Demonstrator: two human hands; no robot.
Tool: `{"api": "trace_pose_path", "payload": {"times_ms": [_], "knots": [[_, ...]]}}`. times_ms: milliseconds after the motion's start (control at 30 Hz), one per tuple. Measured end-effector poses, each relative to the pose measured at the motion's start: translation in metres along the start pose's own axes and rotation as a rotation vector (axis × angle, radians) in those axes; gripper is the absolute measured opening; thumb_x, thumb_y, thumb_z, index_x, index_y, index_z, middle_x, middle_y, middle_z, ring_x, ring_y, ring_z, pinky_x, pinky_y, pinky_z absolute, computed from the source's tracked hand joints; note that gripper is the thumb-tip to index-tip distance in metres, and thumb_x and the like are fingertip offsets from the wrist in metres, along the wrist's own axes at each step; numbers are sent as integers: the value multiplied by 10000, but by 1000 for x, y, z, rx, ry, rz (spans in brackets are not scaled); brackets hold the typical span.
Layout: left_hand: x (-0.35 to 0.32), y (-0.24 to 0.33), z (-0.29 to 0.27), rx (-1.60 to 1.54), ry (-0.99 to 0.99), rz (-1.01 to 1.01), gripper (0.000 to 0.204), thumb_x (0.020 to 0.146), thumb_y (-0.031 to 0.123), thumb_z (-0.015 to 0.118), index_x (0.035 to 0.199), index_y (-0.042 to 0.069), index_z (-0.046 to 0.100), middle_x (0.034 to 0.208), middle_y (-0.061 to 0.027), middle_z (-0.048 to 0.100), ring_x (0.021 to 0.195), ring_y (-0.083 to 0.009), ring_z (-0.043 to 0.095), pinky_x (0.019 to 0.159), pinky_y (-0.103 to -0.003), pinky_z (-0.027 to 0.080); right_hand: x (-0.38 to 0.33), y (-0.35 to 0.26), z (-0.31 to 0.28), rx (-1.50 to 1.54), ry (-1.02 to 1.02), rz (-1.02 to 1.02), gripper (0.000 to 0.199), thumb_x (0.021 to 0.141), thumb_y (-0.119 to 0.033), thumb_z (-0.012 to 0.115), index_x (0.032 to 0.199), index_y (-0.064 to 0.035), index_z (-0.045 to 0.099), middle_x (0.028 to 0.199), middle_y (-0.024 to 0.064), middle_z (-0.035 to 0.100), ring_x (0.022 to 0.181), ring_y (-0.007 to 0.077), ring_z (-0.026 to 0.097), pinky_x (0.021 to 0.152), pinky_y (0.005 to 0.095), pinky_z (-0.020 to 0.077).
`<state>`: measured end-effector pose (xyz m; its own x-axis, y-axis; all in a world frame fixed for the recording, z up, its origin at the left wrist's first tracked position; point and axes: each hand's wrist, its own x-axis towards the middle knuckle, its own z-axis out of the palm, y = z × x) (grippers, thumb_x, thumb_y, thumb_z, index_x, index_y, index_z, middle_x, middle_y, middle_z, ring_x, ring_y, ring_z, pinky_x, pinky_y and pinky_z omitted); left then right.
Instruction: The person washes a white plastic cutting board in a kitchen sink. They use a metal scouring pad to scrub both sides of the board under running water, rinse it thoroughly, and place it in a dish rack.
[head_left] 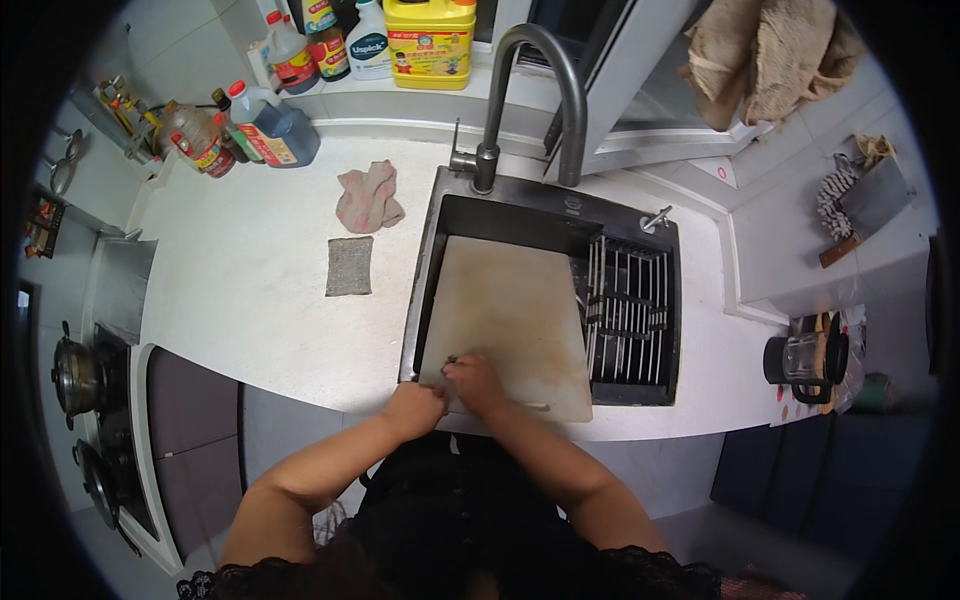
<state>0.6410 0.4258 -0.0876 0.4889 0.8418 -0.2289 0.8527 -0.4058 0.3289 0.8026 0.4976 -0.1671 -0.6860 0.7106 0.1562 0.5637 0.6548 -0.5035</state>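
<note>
A large whitish cutting board (510, 310) with brownish stains lies over the left part of the dark sink (425, 260). Its handle slot is at the near edge. At the near left corner of the board, my left hand (416, 408) is closed on the rim. Just right of it, my right hand (474, 384) presses down on the board's surface, fingers curled. A small dark grey bit (450, 361) shows at those fingertips; most of it is hidden, so its kind is unclear.
A metal drying rack (628, 310) sits in the sink's right side, with a tall grey faucet (485, 165) behind. On the left counter lie a crumpled cloth (370, 198) and a grey scouring pad (349, 267). Bottles (275, 128) line the back; a glass jug (805, 358) stands far right.
</note>
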Motion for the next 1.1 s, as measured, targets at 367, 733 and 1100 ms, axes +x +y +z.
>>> {"api": "trace_pose_path", "payload": {"times_ms": [367,733,1100], "knots": [[8,1,-5,87,-66,31,205,796,306,626,724,119,670,805,-46,650,691,-245,655,567,-384,507,-62,62,-30,-181,207,279,93,720,-96,552,662,-73,621,673,154,588,676,322,587,638,423,478],[11,-1,-13,94,-131,29,205,796,279,623,717,104,696,775,-72,675,687,-255,665,567,-391,503,-108,86,-110,-119,-52,463,116,726,-43,624,783,-100,708,883,121,670,887,317,607,796,394,501],[11,-8,-7,29,-151,29,140,770,195,610,711,91,685,789,-87,674,710,-264,668,593,-388,510,-85,94,-96,-135,80,357,55,723,-62,659,775,-72,674,760,130,633,775,323,594,748,401,486]]}}
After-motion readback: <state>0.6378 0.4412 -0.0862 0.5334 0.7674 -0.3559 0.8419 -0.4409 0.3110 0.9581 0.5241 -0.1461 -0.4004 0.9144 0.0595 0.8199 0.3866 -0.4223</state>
